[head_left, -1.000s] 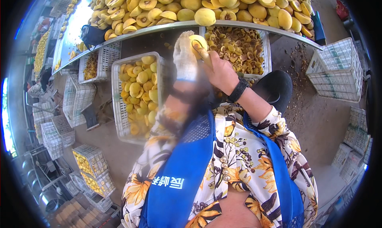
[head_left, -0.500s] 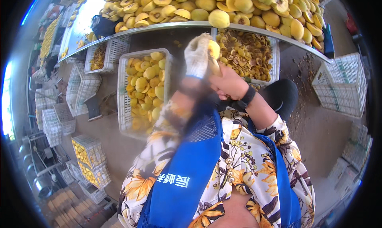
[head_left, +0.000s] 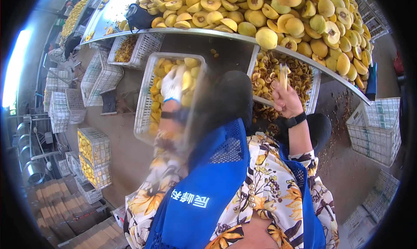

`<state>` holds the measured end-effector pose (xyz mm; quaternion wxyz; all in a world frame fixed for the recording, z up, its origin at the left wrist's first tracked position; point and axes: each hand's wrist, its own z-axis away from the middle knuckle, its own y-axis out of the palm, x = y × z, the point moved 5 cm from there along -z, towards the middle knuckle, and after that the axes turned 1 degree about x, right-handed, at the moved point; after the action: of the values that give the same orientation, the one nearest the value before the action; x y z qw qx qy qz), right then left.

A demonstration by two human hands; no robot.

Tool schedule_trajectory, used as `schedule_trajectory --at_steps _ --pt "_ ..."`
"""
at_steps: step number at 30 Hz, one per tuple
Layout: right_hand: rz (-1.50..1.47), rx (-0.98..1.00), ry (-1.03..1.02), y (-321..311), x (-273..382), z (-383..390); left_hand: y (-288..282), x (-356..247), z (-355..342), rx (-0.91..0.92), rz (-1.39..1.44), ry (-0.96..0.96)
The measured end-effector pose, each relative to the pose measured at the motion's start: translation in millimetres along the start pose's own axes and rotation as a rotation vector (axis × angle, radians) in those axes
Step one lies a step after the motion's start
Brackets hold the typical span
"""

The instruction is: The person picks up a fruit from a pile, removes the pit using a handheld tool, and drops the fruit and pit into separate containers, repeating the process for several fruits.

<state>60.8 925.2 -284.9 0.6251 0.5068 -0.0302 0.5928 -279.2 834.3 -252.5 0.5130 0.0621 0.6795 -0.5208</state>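
Observation:
My left hand (head_left: 172, 86), in a white knit glove, is over a white plastic crate (head_left: 140, 105) of yellow peach halves. A bright peach half (head_left: 186, 81) lies against the glove's thumb side; blur hides whether the fingers grip it. Bare and closed, my right hand (head_left: 286, 100) holds a short hand tool (head_left: 283, 77) with a pale handle and a narrow metal end, upright. Behind that hand is another white crate (head_left: 313, 90), full of brownish peach scraps (head_left: 265, 71). Beyond both hands, a heap of peaches (head_left: 256, 18), many halved, covers a metal-edged table (head_left: 208, 33).
A dark bundle (head_left: 141, 17) lies at the table's left part. White crates stand left, including a stack of peach-filled crates (head_left: 93, 155), and an open crate (head_left: 375, 127) stands right. Scraps dot the floor (head_left: 336, 112) beside my knee. Flat brown stacks (head_left: 61, 205) sit lower left.
My left hand has moved left from beside the right hand to the peach crate. My right hand has moved right, with its tool now apart from the peach. The view has shifted.

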Motion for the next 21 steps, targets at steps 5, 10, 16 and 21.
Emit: schedule_trajectory --at_steps 5,10,16,21 --pt "0.351 -0.307 -0.012 -6.1 -9.2 -2.0 -38.5 -4.9 -62.0 -0.38 -0.503 0.172" --pt "0.693 -0.244 -0.021 32.4 -17.2 -10.7 7.1 -79.5 -150.7 -0.319 -0.642 0.191" --pt "1.041 -0.245 -0.256 11.3 -23.5 -10.8 18.0 -80.4 -169.1 -0.253 -0.629 0.265" --pt "1.139 -0.37 -0.454 43.2 1.8 -5.0 2.9 -66.0 -140.8 -0.258 0.606 0.059"
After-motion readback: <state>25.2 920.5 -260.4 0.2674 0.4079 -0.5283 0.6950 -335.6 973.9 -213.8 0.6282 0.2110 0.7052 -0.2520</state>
